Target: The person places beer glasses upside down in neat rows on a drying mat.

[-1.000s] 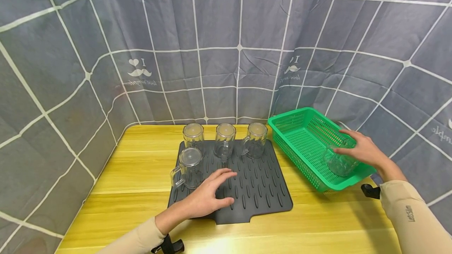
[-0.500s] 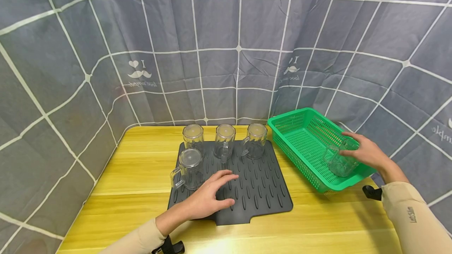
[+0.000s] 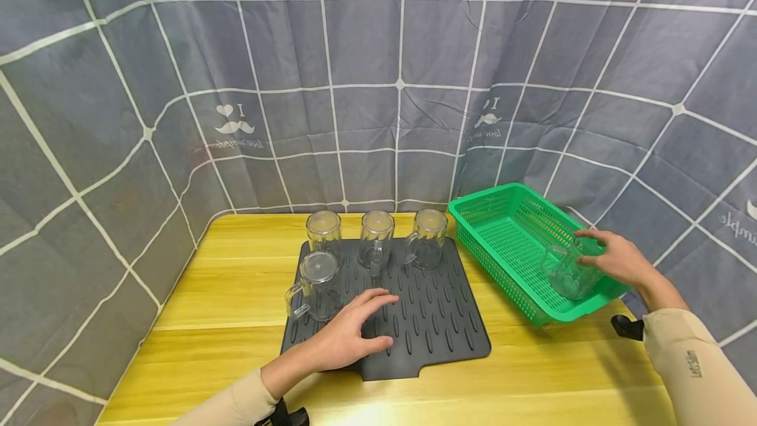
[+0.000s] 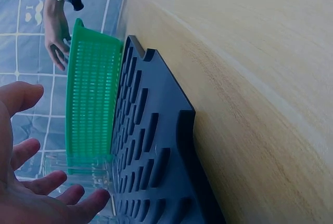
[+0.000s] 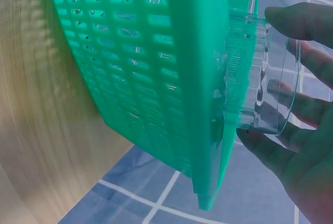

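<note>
Inside the green basket at the right stands a clear glass mug, its handle pointing left. My right hand grips this mug near its top, thumb on one side and fingers round the other, as the right wrist view shows through the glass. My left hand hovers over the front left part of a black ridged drying mat, fingers apart and holding nothing. Nearest to it is an upturned glass mug with its handle to the left.
Three more upturned glass mugs line the mat's back edge: left, middle and right. The mat lies on a yellow wooden table. A grey checked curtain hangs behind and at both sides.
My right thumb and fingers have drawn closer together at the mug, and the hand has shifted slightly right and down. The left hand is nearly still. The mugs stay in place.
</note>
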### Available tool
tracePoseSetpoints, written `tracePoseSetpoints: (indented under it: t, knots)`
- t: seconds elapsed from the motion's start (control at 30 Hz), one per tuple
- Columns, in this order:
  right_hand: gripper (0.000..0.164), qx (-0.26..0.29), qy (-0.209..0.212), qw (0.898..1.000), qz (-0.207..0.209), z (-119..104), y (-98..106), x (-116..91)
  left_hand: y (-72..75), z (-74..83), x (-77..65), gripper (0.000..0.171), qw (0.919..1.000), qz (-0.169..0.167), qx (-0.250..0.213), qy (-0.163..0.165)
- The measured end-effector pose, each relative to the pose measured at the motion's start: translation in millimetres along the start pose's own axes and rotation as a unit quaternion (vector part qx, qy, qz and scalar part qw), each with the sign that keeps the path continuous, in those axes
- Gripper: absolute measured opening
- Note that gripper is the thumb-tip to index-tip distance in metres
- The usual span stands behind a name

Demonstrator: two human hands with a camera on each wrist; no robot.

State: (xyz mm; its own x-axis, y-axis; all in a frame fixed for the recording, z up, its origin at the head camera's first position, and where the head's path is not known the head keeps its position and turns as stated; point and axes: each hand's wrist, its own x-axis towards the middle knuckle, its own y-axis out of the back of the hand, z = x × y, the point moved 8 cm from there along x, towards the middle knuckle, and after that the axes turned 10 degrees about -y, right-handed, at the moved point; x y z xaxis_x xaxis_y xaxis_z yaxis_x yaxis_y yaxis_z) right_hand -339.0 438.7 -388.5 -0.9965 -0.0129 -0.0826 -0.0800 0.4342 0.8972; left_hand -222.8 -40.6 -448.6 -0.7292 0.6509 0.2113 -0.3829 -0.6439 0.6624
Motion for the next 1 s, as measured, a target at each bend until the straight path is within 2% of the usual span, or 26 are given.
tracePoseSetpoints:
  t: [0.27,0.67,1.0]
  knots:
    - [0.065,-0.010,-0.003,1.000,0.015,1.1,2.9,-5.1,0.0,-2.5,1.5,0.063,0.9998,0.004,-0.020,0.004]
    - [0.066,0.019,-0.003,0.999,0.039,-2.9,9.3,-5.7,-0.5,-5.2,5.2,0.061,0.9985,0.024,-0.048,0.007]
    - [0.070,0.066,0.007,0.996,0.065,-14.8,18.6,-9.9,-0.8,-8.6,10.0,0.056,0.9925,0.063,-0.105,0.008]
